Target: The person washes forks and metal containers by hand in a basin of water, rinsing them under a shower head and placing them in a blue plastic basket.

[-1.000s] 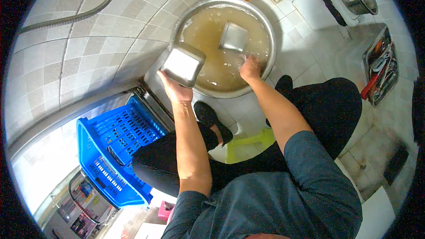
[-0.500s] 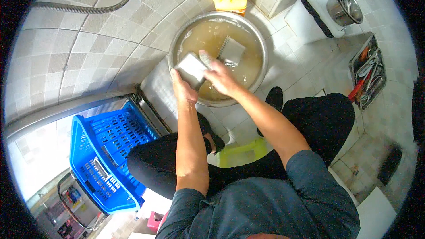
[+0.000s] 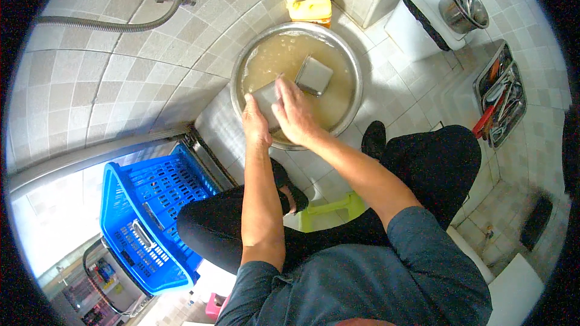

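Observation:
A large round metal basin (image 3: 357, 93) holds cloudy brown water. Over its near left side, my left hand (image 3: 257, 122) grips a silver rectangular metal container (image 3: 264, 100) by its left edge, tilted at the water. My right hand (image 3: 293, 111) presses against the container's right side, its fingers together and curled. Whatever may be under those fingers is hidden. A second silver rectangular container (image 3: 315, 76) sits in the water just right of my hands, apart from them.
Behind the basin stands a yellow jug (image 3: 310, 9). Far right are a white bin (image 3: 417, 21), a metal pot of cutlery (image 3: 468, 15) and a tray of utensils (image 3: 502, 96). A blue basket (image 3: 154, 217) stands left, a green stool (image 3: 329, 210) before me, a hose (image 3: 121, 26) on the wall.
My right hand has drawn slightly back along the container and its fingers now lie closer together. The held container has tilted and looks darker. The view has shifted a little.

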### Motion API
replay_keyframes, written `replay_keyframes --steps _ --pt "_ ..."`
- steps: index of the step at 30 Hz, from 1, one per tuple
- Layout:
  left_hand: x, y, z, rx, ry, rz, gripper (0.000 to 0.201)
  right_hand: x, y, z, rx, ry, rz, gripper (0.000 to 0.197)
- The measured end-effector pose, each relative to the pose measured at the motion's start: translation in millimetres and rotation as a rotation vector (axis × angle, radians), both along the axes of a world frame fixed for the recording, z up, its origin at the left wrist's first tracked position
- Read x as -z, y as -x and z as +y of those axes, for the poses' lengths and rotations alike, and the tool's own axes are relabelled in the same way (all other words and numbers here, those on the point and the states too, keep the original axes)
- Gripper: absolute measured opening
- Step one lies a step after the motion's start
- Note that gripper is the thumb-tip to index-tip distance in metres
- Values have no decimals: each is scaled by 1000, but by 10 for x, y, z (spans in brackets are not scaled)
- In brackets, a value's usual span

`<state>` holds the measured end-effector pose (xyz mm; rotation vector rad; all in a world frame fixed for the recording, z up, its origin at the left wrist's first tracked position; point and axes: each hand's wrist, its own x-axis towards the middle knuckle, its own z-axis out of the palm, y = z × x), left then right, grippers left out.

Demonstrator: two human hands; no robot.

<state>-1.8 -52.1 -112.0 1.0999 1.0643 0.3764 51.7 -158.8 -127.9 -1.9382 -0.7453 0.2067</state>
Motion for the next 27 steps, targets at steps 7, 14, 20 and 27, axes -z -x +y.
replay_keyframes --steps 7,14,20,27 --pt "-244 57 70 317 -203 254 50 62 -181 35 -93 -31 -54 36" --pt "-105 290 222 312 137 -152 47 429 -688 -132 -248 -307 1125 55" --pt "124 225 333 -32 378 -378 55 436 -337 34 156 -811 1488 50" --pt "331 10 148 -303 305 -502 59 474 92 330 106 -476 899 58"
